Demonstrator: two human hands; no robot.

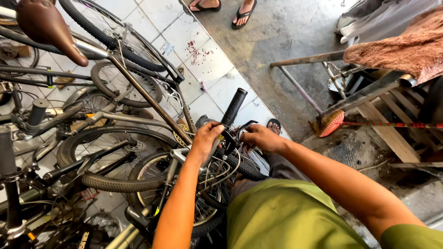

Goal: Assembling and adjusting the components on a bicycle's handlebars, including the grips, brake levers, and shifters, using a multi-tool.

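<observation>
Where both hands meet at the handlebar (217,150): left hand (206,138) wrapped shut around the bar just below the black rubber handle (234,106); right hand (260,137) beside it, fingers pinched on the brake lever clamp (237,133). Under the grip, spoked front wheel (184,184). Farther left, brown saddle (46,25), stacked bicycle frames. Off right, red-bristled broom (328,123), wooden pallet (392,133).

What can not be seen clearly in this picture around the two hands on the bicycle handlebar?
- Head view: the part on the handlebar under the left hand is covered by its fingers.
- The brake lever clamp is partly hidden by the right hand.
- The person standing at the top is cut off by the edge; only sandalled feet show.
</observation>
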